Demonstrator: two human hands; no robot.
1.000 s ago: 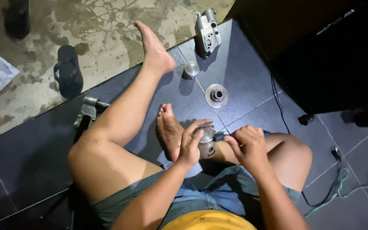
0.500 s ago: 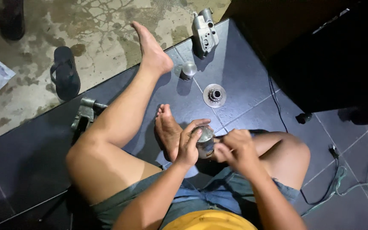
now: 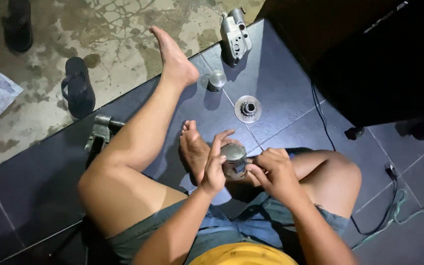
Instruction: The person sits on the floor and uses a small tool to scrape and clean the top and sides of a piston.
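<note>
Here the left hand [image 3: 215, 164] is wrapped around a small metal cylinder [image 3: 233, 160], held over the lap just beside the tucked-in foot [image 3: 193, 147], while the right hand [image 3: 272, 169] pinches at its side with closed fingertips. The work looks mid-way: a toothed disc [image 3: 248, 109], a round cap [image 3: 217, 79] and a grey metal housing [image 3: 235, 35] lie apart on the dark tiles beyond.

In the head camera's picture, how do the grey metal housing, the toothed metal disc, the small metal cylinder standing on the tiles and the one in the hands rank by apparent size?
1. Grey metal housing
2. Toothed metal disc and held metal cylinder: alike, and the cylinder sits nearer the camera
3. Small standing metal cylinder
</note>
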